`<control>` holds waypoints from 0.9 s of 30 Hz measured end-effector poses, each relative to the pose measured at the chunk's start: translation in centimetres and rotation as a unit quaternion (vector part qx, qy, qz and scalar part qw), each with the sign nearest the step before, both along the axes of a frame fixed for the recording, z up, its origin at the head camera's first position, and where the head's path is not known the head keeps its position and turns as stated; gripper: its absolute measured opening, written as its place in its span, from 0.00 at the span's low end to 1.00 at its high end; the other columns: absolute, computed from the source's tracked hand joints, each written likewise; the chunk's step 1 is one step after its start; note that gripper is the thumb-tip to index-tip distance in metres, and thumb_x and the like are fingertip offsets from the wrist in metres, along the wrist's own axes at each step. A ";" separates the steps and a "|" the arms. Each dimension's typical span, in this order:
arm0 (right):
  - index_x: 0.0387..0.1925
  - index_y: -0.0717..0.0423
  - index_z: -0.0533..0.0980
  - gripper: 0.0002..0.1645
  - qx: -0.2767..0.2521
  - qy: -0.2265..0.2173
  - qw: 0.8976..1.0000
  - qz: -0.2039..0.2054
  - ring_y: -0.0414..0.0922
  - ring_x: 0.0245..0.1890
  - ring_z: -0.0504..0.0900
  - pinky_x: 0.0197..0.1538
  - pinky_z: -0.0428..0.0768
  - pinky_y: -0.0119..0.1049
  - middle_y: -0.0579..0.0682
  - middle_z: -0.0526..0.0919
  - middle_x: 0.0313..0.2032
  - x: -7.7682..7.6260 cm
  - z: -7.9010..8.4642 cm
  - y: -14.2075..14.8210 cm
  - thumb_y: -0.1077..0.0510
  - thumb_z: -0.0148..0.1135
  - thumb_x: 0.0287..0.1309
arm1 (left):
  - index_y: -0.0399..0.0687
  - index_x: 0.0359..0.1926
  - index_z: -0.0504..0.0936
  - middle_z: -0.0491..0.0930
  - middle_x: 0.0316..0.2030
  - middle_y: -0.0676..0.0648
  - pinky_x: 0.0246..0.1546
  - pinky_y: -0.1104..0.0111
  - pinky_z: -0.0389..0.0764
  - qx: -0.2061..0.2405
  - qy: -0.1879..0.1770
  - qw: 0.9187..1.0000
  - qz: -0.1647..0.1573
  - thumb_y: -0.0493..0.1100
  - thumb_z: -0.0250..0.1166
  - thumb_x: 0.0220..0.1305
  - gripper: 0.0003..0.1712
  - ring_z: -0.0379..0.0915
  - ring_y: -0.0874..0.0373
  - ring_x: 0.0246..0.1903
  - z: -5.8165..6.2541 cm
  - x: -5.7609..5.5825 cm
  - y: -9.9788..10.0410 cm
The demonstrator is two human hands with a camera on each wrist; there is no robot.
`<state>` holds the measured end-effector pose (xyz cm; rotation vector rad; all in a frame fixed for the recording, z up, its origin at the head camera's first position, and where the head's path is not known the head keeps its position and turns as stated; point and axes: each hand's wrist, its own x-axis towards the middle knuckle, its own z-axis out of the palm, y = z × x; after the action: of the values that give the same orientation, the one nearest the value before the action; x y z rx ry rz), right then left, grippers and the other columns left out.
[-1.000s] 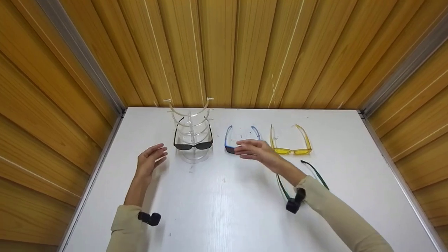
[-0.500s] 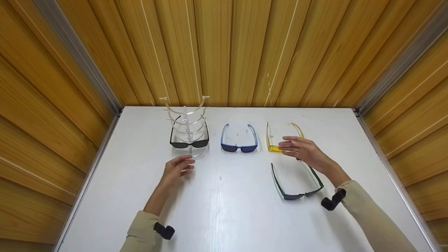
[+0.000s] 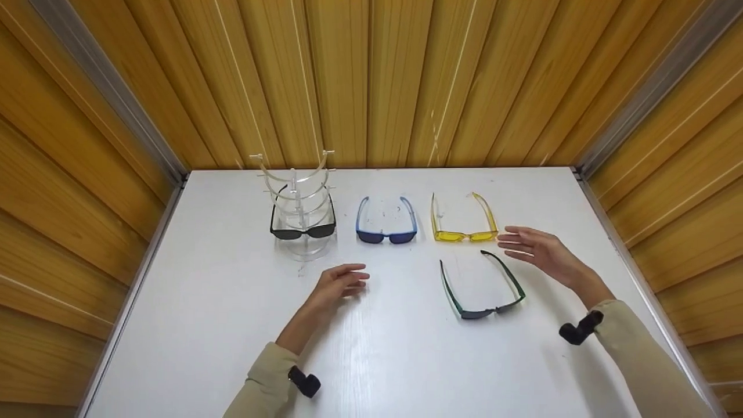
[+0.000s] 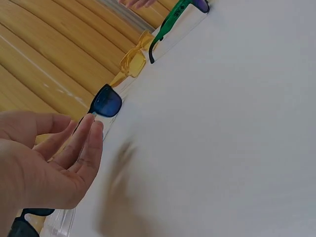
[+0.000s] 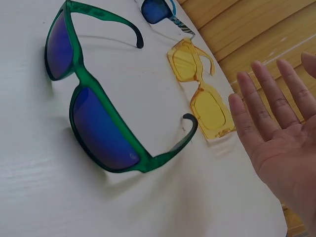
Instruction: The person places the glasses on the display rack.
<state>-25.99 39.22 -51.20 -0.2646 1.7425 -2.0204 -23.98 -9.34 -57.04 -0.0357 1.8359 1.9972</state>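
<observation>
My left hand [image 3: 336, 284] hovers over the table in front of the blue sunglasses [image 3: 386, 237], fingers loosely bent around nothing. My right hand [image 3: 545, 255] is held just right of the yellow glasses [image 3: 464, 236], its fingers straight and spread in the right wrist view. Nearer the front lie the green sunglasses [image 3: 477, 314], temples unfolded, with purple-blue lenses showing in the right wrist view. Black sunglasses [image 3: 303, 233] sit on a low tier of a clear display stand [image 3: 298, 203] at the left. Neither hand touches any glasses.
All this stands on a white table [image 3: 203, 290]. Behind it and at both sides rise wood-patterned panels [image 3: 342, 87] with grey metal corner strips. The blue and yellow glasses are lined up to the right of the stand, temples pointing back.
My left hand has moved right, past the stand's front. The right hand has moved right, from over the blue sunglasses and across the yellow ones. The glasses keep their places; the head view has shifted slightly.
</observation>
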 end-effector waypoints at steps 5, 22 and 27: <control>0.63 0.44 0.75 0.22 0.031 -0.014 0.999 -0.010 0.40 0.63 0.82 0.65 0.80 0.33 0.45 0.84 0.61 0.5 -0.6 1.6 0.58 0.37 0.82 | 0.31 0.65 0.75 0.87 0.52 0.39 0.56 0.59 0.85 0.005 -0.008 0.999 -0.040 0.38 0.60 0.73 0.24 0.85 0.50 0.50 0.0 0.0 2.2; 0.79 0.61 0.52 0.33 0.001 -0.030 0.996 0.087 0.42 0.68 0.77 0.70 0.75 0.37 0.46 0.76 0.69 3.5 -4.3 5.6 0.73 0.36 0.77 | 0.26 0.68 0.69 0.76 0.61 0.27 0.57 0.64 0.85 0.082 -0.019 0.986 -0.144 0.32 0.56 0.74 0.24 0.85 0.53 0.51 -1.8 0.8 8.4; 0.79 0.66 0.46 0.35 0.049 -0.043 0.992 0.106 0.40 0.66 0.79 0.68 0.77 0.35 0.46 0.75 0.69 4.0 -4.7 5.2 0.72 0.42 0.76 | 0.31 0.71 0.68 0.73 0.65 0.29 0.61 0.62 0.83 0.082 -0.032 0.983 -0.163 0.33 0.57 0.74 0.27 0.83 0.48 0.56 -1.5 0.8 10.2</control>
<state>-21.94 44.40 -55.92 -0.3111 1.6790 -1.7649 -23.17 0.87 -58.59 0.2319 1.5196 1.8807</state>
